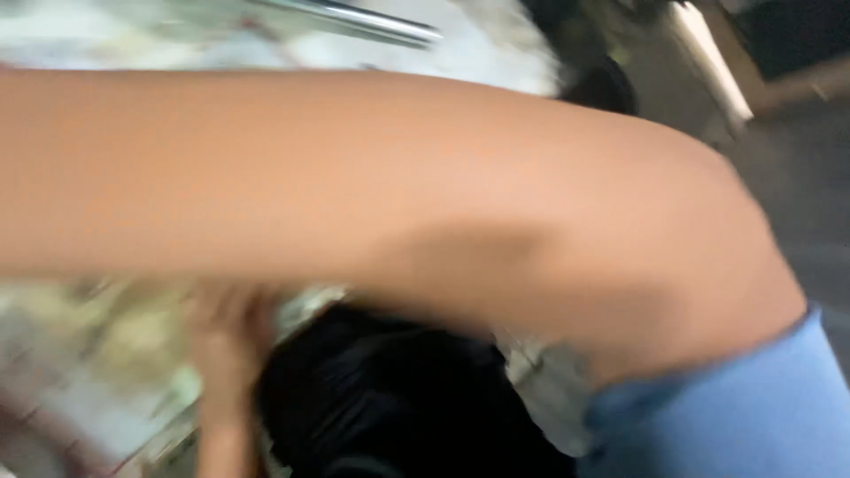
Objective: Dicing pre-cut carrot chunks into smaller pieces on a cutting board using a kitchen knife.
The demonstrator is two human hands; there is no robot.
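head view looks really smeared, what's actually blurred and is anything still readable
Head view: heavy motion blur throughout; a bare arm with a blue sleeve fills the frame, soft-edged; a hand below smears against pale patterned fabric beside a black mass; a metal bar shows streaked glare; the right background is dim.

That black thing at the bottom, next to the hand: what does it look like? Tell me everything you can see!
The dark black bundle is soft-looking and blurry, maybe cloth or hair; the picture is too smeared to tell which. It has folds or strands with faint grey shine. It sits low in the middle of the view, under a big bare arm that crosses above it. A blurred hand is at its left edge and seems to touch it. To its right is a light blue sleeve. Pale patterned fabric lies behind it.
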